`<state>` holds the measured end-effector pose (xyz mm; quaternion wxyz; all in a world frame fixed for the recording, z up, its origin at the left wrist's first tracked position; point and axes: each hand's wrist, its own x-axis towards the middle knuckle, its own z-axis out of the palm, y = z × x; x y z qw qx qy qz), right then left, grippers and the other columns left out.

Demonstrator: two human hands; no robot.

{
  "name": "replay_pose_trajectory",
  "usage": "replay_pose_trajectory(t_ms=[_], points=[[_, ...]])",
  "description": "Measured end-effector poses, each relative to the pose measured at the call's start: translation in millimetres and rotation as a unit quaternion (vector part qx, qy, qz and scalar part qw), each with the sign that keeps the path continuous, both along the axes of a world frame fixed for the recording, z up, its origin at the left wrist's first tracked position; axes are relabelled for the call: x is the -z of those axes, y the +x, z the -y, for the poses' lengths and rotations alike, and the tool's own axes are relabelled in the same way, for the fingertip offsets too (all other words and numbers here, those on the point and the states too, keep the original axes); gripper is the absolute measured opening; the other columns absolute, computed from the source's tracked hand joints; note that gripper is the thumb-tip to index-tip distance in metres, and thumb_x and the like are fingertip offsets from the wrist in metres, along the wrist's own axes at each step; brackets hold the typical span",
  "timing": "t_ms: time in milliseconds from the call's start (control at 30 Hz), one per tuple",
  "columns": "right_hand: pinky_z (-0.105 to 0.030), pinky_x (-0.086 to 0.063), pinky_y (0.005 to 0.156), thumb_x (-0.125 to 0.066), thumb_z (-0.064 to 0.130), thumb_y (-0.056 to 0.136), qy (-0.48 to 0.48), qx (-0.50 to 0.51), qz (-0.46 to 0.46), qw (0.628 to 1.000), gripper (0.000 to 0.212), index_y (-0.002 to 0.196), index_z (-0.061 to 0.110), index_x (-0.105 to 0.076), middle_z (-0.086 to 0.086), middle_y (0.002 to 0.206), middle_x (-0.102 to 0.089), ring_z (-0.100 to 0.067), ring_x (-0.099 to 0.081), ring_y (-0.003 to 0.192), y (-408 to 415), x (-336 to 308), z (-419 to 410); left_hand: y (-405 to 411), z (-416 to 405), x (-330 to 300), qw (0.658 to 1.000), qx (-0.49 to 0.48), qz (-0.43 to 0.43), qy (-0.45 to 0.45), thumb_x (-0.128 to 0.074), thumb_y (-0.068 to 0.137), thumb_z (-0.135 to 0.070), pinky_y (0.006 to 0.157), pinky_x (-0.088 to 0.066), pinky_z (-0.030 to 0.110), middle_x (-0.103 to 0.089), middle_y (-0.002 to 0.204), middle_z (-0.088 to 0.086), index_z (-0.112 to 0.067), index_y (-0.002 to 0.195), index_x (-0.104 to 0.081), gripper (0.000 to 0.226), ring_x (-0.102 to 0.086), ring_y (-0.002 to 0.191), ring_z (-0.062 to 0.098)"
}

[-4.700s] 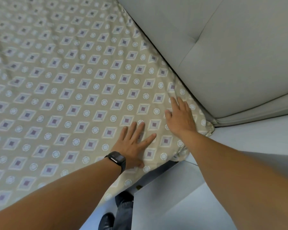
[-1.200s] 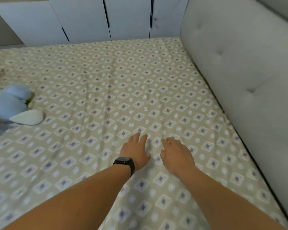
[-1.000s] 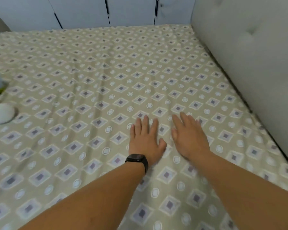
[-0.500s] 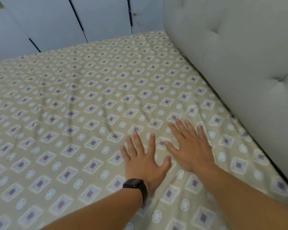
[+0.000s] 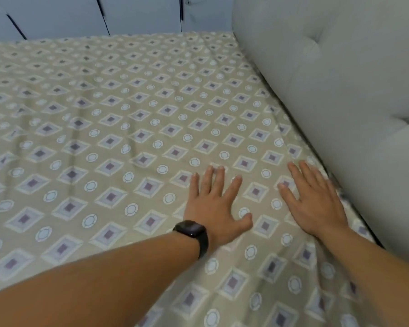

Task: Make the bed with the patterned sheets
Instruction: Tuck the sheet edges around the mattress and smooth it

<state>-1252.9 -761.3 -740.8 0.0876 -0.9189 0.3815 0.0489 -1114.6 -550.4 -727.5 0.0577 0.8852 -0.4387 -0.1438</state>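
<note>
Palms down, the left hand (image 5: 213, 204) and right hand (image 5: 314, 199), fingers spread wide and holding nothing, press the patterned sheet (image 5: 128, 128) flat on the bed beside the padded headboard (image 5: 340, 79); long outward strokes would best clear the creases at left.

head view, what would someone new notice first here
Two bare hands lie flat with fingers spread on the patterned sheet: the left hand, with a black smartwatch on its wrist, at lower centre, the right hand nearer the edge. The tufted grey headboard fills the right side.
</note>
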Motion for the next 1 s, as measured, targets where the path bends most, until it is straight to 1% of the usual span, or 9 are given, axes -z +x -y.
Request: replay_pose_trajectory(t_ms=[100,200,333,433,567,667,767,867,1000], points=[[-0.036,-0.006,0.126,-0.007,0.074,0.094,0.042,0.048,0.032,0.997,0.078,0.162,0.036,-0.003,0.016,0.169,0.0,-0.008,-0.003,0.155,-6,1,14,15,55,3,1.0,0.003,-0.003,0.012,-0.022,0.079,-0.086,0.114,0.018,0.064,0.022,0.167,0.003,-0.044,0.158,0.011,0.094,0.029,0.151,0.031],[-0.031,-0.008,0.125,-0.014,0.066,0.1,0.085,0.08,0.056,0.992,0.069,0.161,0.037,-0.009,0.018,0.168,-0.007,-0.006,-0.011,0.154,-12,3,27,11,76,12,0.999,-0.01,0.033,0.007,-0.016,0.079,-0.087,0.111,0.016,0.069,0.019,0.168,0.003,-0.044,0.158,0.011,0.094,0.026,0.152,0.034],[-0.033,-0.015,0.125,-0.026,0.055,0.106,0.175,0.149,0.146,0.962,0.058,0.158,0.031,-0.031,0.004,0.163,-0.031,-0.018,-0.028,0.15,-8,2,46,8,73,18,0.999,-0.014,0.045,-0.027,-0.014,0.08,-0.088,0.112,0.015,0.069,0.016,0.169,0.002,-0.044,0.158,0.01,0.092,0.025,0.152,0.033],[-0.035,-0.029,0.114,-0.032,0.048,0.106,0.216,0.218,0.152,0.94,0.052,0.145,0.019,-0.05,-0.01,0.151,-0.049,-0.029,-0.044,0.138,10,6,57,8,75,22,0.998,-0.011,0.049,-0.023,-0.014,0.08,-0.088,0.112,0.014,0.069,0.015,0.169,0.003,-0.044,0.158,0.009,0.092,0.024,0.152,0.034],[-0.038,-0.023,0.122,-0.027,0.048,0.107,0.267,0.287,0.134,0.91,0.062,0.151,0.006,-0.044,-0.016,0.159,-0.037,-0.033,-0.034,0.146,33,2,70,8,75,23,0.998,-0.011,0.053,-0.022,-0.014,0.08,-0.088,0.113,0.013,0.069,0.013,0.169,0.003,-0.044,0.158,0.009,0.093,0.023,0.153,0.034],[-0.042,-0.025,0.122,-0.023,0.052,0.107,0.242,0.31,0.117,0.912,0.068,0.151,0.004,-0.042,-0.019,0.159,-0.036,-0.036,-0.034,0.146,38,-2,66,8,76,23,0.998,-0.013,0.05,-0.031,-0.015,0.079,-0.089,0.113,0.014,0.069,0.012,0.17,0.002,-0.044,0.158,0.008,0.093,0.022,0.153,0.033],[-0.044,-0.028,0.118,-0.022,0.056,0.104,0.167,0.242,0.096,0.951,0.064,0.152,0.019,-0.039,-0.013,0.157,-0.04,-0.035,-0.037,0.144,18,-3,44,11,77,23,0.998,-0.014,0.051,-0.031,-0.015,0.079,-0.089,0.114,0.013,0.068,0.01,0.17,0.002,-0.044,0.158,0.007,0.093,0.021,0.153,0.033],[-0.041,-0.025,0.119,-0.026,0.059,0.103,0.122,0.204,0.12,0.964,0.061,0.155,0.029,-0.031,-0.003,0.162,-0.034,-0.027,-0.033,0.147,-17,-5,19,10,77,23,0.998,-0.017,0.048,-0.038,-0.016,0.079,-0.088,0.114,0.012,0.068,0.009,0.17,0.002,-0.044,0.158,0.006,0.093,0.02,0.153,0.033],[-0.047,-0.042,0.104,-0.031,0.061,0.098,0.03,0.281,0.086,0.956,0.064,0.142,0.017,-0.045,-0.015,0.145,-0.052,-0.038,-0.051,0.128,-56,-1,-19,8,74,21,0.998,-0.01,0.051,-0.032,-0.015,0.08,-0.088,0.114,0.011,0.069,0.007,0.17,0.003,-0.043,0.159,0.004,0.093,0.018,0.154,0.034]])
